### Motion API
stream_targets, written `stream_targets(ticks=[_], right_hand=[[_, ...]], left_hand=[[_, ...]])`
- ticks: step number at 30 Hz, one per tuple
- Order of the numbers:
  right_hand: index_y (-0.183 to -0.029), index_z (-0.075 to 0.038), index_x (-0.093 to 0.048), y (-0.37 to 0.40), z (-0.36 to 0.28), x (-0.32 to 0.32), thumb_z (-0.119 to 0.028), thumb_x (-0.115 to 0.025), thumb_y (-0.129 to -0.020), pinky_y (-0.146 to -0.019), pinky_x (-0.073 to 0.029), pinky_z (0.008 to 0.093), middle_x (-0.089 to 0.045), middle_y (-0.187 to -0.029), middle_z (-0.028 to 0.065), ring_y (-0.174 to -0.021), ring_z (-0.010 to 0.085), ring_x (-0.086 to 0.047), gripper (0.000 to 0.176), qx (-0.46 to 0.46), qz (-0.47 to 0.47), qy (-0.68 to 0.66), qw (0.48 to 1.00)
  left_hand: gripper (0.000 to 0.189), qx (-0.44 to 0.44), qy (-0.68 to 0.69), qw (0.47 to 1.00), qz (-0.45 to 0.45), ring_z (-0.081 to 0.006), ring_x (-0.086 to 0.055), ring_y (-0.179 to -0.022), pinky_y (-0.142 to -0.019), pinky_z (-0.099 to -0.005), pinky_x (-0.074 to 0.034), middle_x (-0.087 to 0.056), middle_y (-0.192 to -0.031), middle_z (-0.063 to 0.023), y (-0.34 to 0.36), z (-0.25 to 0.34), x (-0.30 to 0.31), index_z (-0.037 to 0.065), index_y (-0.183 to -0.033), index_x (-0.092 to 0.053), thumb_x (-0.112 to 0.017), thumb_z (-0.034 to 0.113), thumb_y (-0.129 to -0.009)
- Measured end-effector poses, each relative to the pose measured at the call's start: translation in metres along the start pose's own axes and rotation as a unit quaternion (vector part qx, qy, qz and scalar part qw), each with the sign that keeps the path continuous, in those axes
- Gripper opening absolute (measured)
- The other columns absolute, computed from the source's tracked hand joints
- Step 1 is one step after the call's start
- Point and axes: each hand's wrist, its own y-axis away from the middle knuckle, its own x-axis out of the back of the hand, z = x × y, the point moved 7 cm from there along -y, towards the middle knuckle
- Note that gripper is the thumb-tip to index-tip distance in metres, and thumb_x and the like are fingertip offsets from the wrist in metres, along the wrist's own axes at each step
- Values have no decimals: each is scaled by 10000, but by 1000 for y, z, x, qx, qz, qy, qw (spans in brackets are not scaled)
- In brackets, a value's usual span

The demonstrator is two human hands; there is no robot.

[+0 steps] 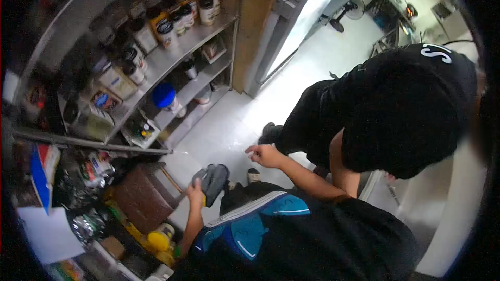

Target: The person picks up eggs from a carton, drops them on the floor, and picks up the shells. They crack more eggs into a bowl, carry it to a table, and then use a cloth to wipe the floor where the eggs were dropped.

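My left hand (195,193) is closed on a dark grey, soft-looking thing (211,182) with a rounded end, held low in front of my body. Its exact kind does not show, and a little yellow is visible beside it near my fingers. Out in front, above the floor, my right hand (264,156) has its fingers loosely bent and partly apart, with nothing visible in it. My black shirt with a blue print (247,231) fills the bottom of the view.
A person in a black cap and shirt (401,109) bends close on my right. Metal shelves (174,49) with jars and tubs stand at left. A brown box-like thing (140,195) and yellow-lidded containers (160,237) sit at lower left. A doorway (317,47) opens ahead.
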Motion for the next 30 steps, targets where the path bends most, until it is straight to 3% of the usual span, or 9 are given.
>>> stream_targets(ticks=[1,2,6,8,15,17,20,21,30], right_hand=[[-1075,-47,-567,4,9,-6,-185,-572,-830,-718,-470,303,-644,-835,142,-759,202,-617,281,-10,-11,-29,999],[-1080,-47,-566,10,15,-10,-177,-570,-830,-719,-470,303,-643,-841,142,-766,200,-615,281,-6,4,-33,999],[-1097,-54,-570,39,33,-26,-124,-555,-831,-675,-463,299,-634,-819,113,-719,166,-581,276,-44,16,-121,992],[-1095,-52,-573,54,22,-5,-124,-562,-822,-654,-464,296,-627,-786,102,-688,157,-572,282,-50,67,-133,987],[-1129,-62,-551,119,4,8,-122,-582,-809,-648,-454,284,-604,-797,95,-688,150,-556,327,-110,165,-245,949],[-1155,-74,-533,130,-6,11,-115,-585,-805,-654,-452,279,-607,-815,88,-697,146,-554,356,-80,212,-271,936],[-1223,-95,-475,148,-23,20,-91,-588,-798,-668,-459,274,-602,-903,78,-732,146,-557,440,-37,262,-297,917],[-1232,-97,-468,156,-27,23,-83,-586,-797,-670,-457,266,-598,-920,78,-729,143,-550,450,-33,286,-315,904],[-1263,-64,-436,196,-15,2,-11,-527,-816,-770,-429,249,-550,-1053,77,-877,109,-527,459,-22,452,-384,805]], left_hand=[[488,-24,-115,993,14,-310,-593,-853,-775,-381,-442,-625,-917,-210,-7,20,-9,-81,-1017,-559,-578,369,-829],[446,-64,-20,995,-75,-291,-596,-828,-750,-373,-447,-626,-875,-199,-11,46,-24,-71,-980,-563,-605,338,-807],[382,-154,-100,959,-215,-312,-596,-813,-731,-372,-450,-620,-858,-195,-33,113,-58,-43,-948,-569,-623,298,-786],[382,-171,-118,947,-246,-329,-596,-836,-741,-387,-449,-621,-867,-203,-74,86,-81,-35,-957,-572,-612,305,-789],[429,-264,-326,868,-266,-310,-572,-970,-847,-351,-431,-595,-1036,-216,-91,178,-133,-60,-1108,-522,-568,213,-781],[471,-269,-333,849,-308,-276,-566,-1007,-874,-326,-424,-591,-1076,-201,-83,197,-151,-77,-1177,-481,-547,136,-762],[452,-77,-155,846,-504,-208,-565,-968,-868,-289,-417,-584,-1091,-130,-75,192,-189,-37,-1194,-475,-466,30,-747],[490,-98,-185,826,-523,-159,-546,-951,-855,-266,-418,-571,-1084,-92,-67,204,-201,-26,-1221,-455,-426,-34,-732],[509,-88,-181,696,-690,-172,-552,-937,-832,-280,-437,-580,-1041,-107,42,281,-289,-28,-1246,-420,-412,-8,-738]])
